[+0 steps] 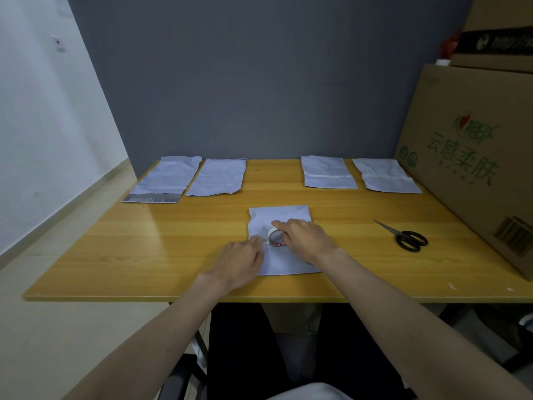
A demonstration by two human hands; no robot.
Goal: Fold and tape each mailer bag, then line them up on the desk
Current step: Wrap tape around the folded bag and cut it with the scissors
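Note:
A folded white mailer bag (pixel 281 216) lies at the middle front of the wooden desk (pixel 178 249). A roll of clear tape (pixel 276 237) stands on it, and my right hand (pixel 305 239) grips the roll from the right. My left hand (pixel 240 262) rests on the bag's left edge, its fingertips at the tape's free end beside the roll. Two unfolded mailer bags (pixel 165 180) (pixel 217 177) lie side by side at the back left. Two folded, taped bags (pixel 328 172) (pixel 385 176) lie at the back right.
Black-handled scissors (pixel 403 236) lie on the desk to the right of the bag. A large cardboard box (pixel 473 157) stands along the right edge, with more boxes stacked on it. A grey partition stands behind the desk.

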